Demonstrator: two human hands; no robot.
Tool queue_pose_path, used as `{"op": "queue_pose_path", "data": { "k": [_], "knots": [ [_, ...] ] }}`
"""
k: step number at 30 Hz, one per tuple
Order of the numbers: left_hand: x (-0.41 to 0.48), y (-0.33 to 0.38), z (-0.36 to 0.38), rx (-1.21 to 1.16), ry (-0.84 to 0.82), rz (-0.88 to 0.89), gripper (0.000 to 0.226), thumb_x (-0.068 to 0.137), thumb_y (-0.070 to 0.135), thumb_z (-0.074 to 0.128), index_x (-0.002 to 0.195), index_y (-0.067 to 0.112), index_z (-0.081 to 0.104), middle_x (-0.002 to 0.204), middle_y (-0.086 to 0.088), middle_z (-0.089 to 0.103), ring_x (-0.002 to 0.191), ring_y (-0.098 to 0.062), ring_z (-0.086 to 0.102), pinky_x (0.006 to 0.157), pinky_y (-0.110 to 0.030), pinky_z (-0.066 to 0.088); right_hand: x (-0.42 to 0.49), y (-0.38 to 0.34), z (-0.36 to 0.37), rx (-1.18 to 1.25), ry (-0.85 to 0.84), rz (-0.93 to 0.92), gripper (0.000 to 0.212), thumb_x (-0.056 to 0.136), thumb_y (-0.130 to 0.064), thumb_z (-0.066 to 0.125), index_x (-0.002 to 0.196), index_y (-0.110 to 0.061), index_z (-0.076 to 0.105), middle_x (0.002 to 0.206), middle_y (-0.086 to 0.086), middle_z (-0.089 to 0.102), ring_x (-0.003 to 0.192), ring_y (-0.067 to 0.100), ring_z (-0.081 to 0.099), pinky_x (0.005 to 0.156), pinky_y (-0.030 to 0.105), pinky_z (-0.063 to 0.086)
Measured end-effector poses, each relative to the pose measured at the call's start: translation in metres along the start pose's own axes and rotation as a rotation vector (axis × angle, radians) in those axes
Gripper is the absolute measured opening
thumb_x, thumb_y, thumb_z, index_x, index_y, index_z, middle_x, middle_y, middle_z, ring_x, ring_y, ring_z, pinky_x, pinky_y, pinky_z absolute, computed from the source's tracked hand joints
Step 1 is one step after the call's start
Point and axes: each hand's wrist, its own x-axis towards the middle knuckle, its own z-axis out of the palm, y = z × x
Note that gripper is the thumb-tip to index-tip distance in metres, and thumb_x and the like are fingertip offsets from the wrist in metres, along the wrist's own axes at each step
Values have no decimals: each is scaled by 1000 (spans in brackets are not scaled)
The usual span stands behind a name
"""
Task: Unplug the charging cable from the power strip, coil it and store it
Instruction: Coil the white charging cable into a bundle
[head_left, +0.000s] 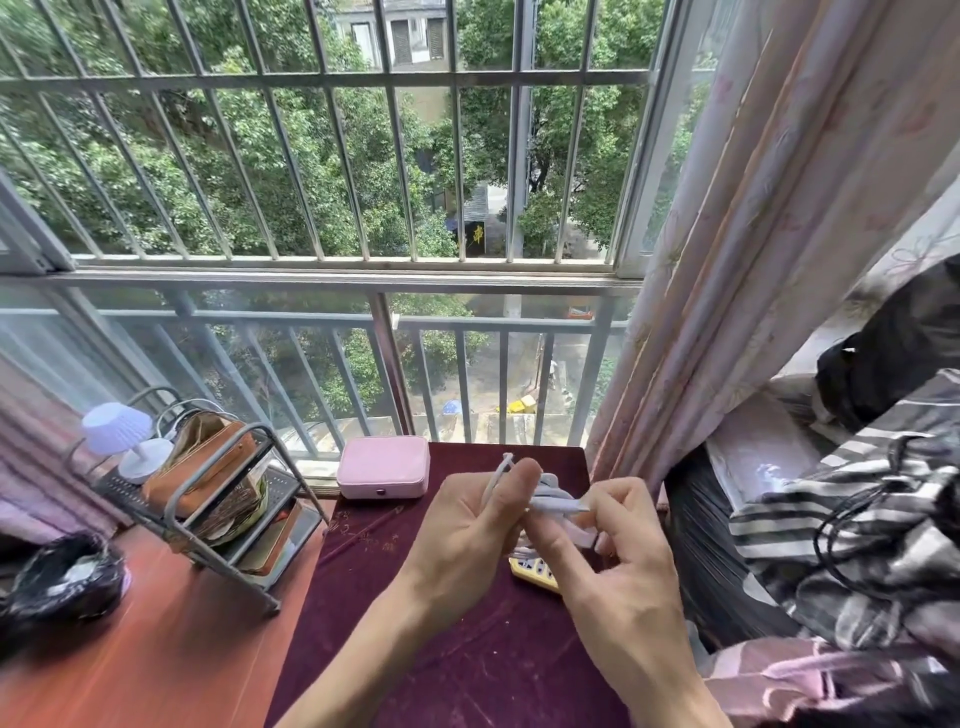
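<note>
Both my hands hold a white charging cable (551, 503) in the air above a dark red cloth-covered table (467, 649). My left hand (467, 540) grips a bundle of loops, and one loop sticks up past my thumb. My right hand (608, 566) pinches the cable's end piece between thumb and fingers, right beside the left hand. Under my hands lies a yellow power strip (530, 570), mostly hidden; only one corner with sockets shows. Whether anything is plugged into it cannot be seen.
A pink case (383, 474) sits at the table's far edge by the barred window. To the left stand a metal rack (218, 499) with a brown pouch, a small white lamp (124, 436) and a black bag (57, 582). Curtain and piled clothes (852, 545) crowd the right.
</note>
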Motion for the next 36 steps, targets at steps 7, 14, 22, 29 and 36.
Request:
{"op": "queue_pose_path", "data": {
  "k": [7, 14, 22, 29, 36],
  "knots": [
    [-8, 23, -14, -22, -278, -40, 67, 96, 64, 47, 75, 8, 77, 47, -2, 44, 42, -6, 29, 45, -14, 23, 27, 6, -31, 73, -406, -84, 95, 74, -49, 90, 153, -29, 41, 155, -10, 51, 136, 15, 56, 105, 41, 48],
    [-6, 23, -14, -103, -250, -26, 56, 96, 63, 45, 74, 21, 75, 47, 11, 39, 41, -10, 27, 42, -26, 22, 41, 8, -30, 112, -524, -34, 39, 85, -42, 87, 121, -32, 74, 95, -11, 78, 74, 6, 62, 68, 26, 53],
    [-2, 5, 1, -80, 77, -90, 59, 95, 68, 38, 71, 32, 78, 48, 15, 40, 45, -4, 33, 44, -17, 28, 27, 3, -8, 309, -220, 64, 31, 80, -51, 87, 100, -28, 83, 91, 2, 84, 83, 18, 81, 72, 30, 63],
    [1, -5, -1, -36, 144, -135, 78, 95, 66, 48, 93, -10, 68, 50, 14, 40, 47, -9, 32, 50, -27, 29, 25, 11, 0, 272, -204, 156, 36, 83, -55, 84, 107, -29, 76, 94, 4, 83, 79, 28, 78, 72, 49, 62],
    [-3, 3, -2, 120, -26, -94, 50, 103, 52, 41, 63, 37, 68, 48, 17, 46, 45, 1, 39, 49, -15, 33, 34, 20, -14, 261, -490, 250, 18, 90, -32, 82, 92, -23, 66, 89, 9, 81, 81, 21, 80, 74, 37, 64]
  ]
}}
